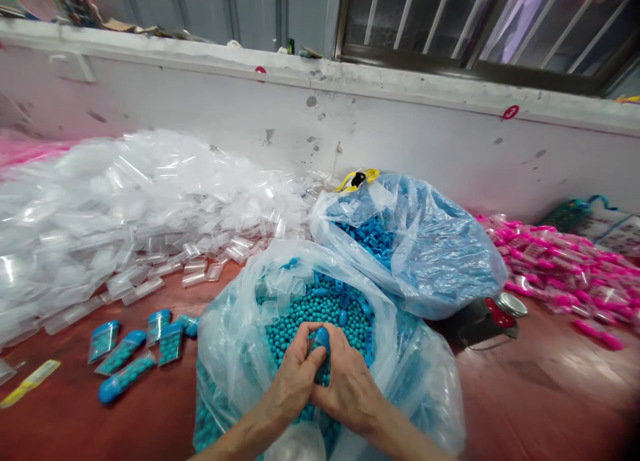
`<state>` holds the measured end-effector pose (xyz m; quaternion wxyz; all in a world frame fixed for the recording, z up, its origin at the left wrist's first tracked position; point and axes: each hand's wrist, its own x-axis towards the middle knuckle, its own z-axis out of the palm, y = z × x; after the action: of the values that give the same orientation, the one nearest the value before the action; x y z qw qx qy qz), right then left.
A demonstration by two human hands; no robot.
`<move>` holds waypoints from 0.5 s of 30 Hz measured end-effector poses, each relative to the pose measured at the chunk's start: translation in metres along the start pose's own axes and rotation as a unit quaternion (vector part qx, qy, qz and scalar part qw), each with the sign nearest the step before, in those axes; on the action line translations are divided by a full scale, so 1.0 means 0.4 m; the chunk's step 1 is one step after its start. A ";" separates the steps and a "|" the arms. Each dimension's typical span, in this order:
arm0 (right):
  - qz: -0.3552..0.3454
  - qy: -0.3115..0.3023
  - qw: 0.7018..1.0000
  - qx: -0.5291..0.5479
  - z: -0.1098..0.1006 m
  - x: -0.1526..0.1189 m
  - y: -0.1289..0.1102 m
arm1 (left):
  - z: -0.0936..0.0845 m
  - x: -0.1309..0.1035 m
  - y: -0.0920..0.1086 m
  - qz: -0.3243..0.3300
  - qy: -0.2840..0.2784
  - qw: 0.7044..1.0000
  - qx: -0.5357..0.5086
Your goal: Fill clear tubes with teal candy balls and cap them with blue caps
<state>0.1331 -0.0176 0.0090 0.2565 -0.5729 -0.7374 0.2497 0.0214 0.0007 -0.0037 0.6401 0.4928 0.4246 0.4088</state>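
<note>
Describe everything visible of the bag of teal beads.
The bag is thin, see-through, crumpled plastic, whitish at the rim. It sits slumped on the red table, its wide mouth open upward. Small round teal beads show inside, with clear sleeves and blue pieces lying on them. A blue-tinted bag lies behind it. The left hand and right hand hold a blue-capped container over the mouth.
</note>
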 end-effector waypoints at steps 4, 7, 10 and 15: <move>-0.014 0.038 0.999 -0.026 0.025 0.003 0.004 | 0.014 0.010 -0.007 -0.007 0.046 0.999 0.016; 0.016 0.056 0.998 -0.036 0.054 -0.005 0.017 | 0.020 0.014 -0.007 0.010 0.059 0.996 0.072; 0.020 -0.001 1.000 -0.017 0.051 -0.009 0.021 | -0.001 0.005 0.009 0.033 0.063 0.986 0.149; -0.077 -0.132 0.987 -0.058 -0.001 0.037 0.017 | -0.173 -0.045 0.071 0.040 0.099 0.942 0.319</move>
<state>0.1349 -0.0017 0.0060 0.1416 -0.4906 -0.8197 0.2594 -0.0526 0.0084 0.0159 0.3872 0.6446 0.5742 0.3239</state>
